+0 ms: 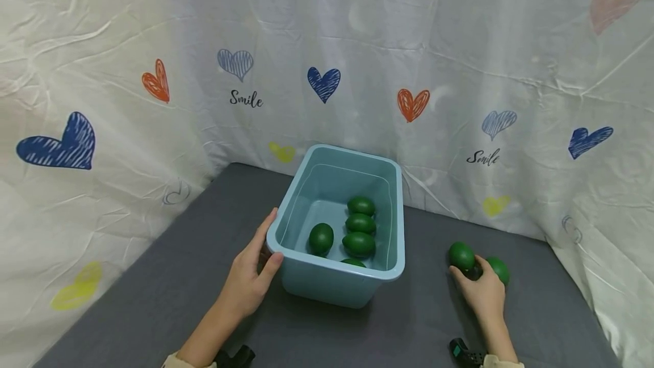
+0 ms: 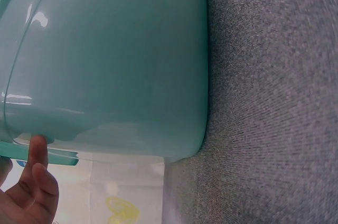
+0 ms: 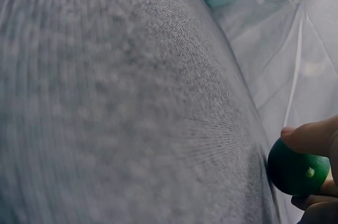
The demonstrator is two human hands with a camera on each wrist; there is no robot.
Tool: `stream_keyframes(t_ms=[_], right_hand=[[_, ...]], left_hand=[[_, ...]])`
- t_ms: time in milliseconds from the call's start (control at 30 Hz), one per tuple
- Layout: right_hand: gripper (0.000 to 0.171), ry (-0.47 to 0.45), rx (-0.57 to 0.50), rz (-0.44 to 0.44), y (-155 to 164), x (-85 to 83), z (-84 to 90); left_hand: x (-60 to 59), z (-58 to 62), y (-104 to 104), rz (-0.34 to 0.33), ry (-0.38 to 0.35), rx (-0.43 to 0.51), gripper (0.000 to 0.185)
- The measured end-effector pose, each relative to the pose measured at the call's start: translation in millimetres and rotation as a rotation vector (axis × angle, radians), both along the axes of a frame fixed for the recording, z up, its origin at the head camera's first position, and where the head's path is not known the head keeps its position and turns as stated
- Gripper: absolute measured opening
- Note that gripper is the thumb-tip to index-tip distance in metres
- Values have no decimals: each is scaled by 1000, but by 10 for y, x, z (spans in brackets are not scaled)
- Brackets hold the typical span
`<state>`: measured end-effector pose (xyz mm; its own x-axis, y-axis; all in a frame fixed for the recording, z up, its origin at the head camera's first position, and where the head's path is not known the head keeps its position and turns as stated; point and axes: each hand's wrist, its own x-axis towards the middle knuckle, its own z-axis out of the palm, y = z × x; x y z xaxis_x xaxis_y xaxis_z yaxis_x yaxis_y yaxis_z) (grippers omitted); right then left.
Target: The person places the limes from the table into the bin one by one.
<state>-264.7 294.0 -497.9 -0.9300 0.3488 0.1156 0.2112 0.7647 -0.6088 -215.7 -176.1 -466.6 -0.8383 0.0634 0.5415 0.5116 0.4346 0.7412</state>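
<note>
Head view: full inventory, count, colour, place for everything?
Bin: 1, light blue, centre of the grey surface.
Limes in bin: 5, dark green, on the bin floor, one half hidden by the near wall.
Limes outside: 2, dark green, right of the bin.
Surface: 1, grey.
Backdrop: white, coloured hearts, "Smile".
Left hand: holds the bin's near-left corner.
Right hand: on the outside limes.

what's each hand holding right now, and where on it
The left hand grips the blue bin at its near left rim corner. The right hand closes on a green lime, fingers over its near side; a second lime touches it.
</note>
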Motion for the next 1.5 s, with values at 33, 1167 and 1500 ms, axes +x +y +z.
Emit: stream_keyframes(t_ms=[33, 1167, 1500], right_hand=[[80, 16, -1, -5, -2, -3, -7], [66, 130, -73, -11, -25, 4, 7], [75, 108, -205, -34, -23, 12, 118]], left_hand=[[-2, 0, 0, 0, 2, -1, 72], [0, 10, -2, 7, -6, -10, 74], [5, 13, -2, 11, -5, -15, 74]])
